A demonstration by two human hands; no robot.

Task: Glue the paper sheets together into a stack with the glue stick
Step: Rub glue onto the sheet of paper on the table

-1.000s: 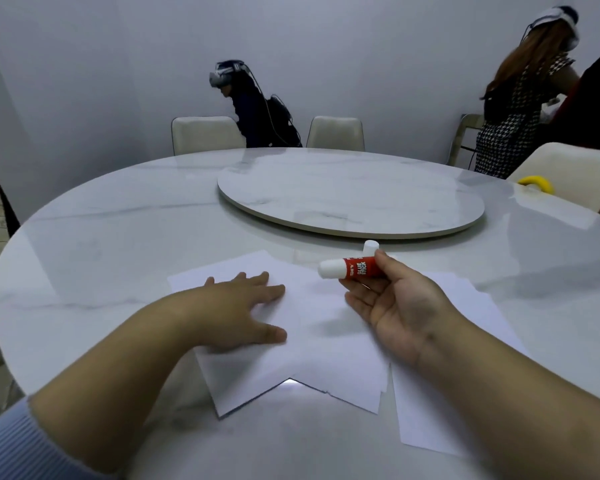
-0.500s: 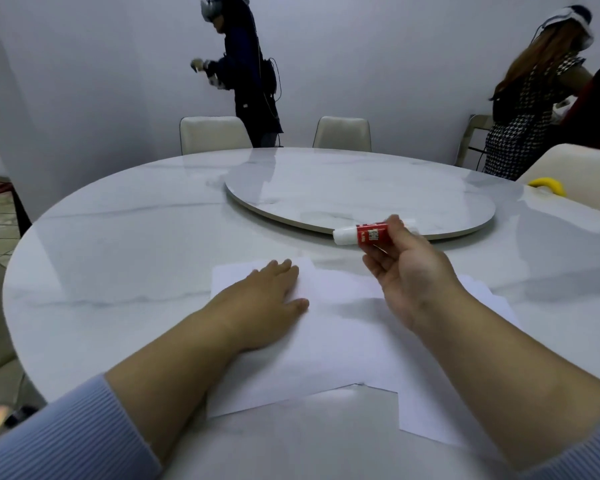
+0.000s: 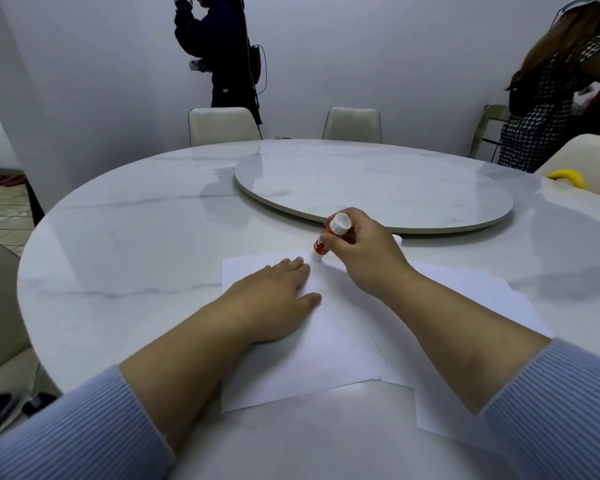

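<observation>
Now right hand grips red glue stick, label unreadable; left hand flat on paper sheets.

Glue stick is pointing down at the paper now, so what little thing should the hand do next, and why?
Probably drag the glue stick along the far edge of the top sheet. The right hand holds it tip-down at that edge, with the knob end up. The left hand lies flat on the sheet, pinning it, so it should not slide.
</observation>
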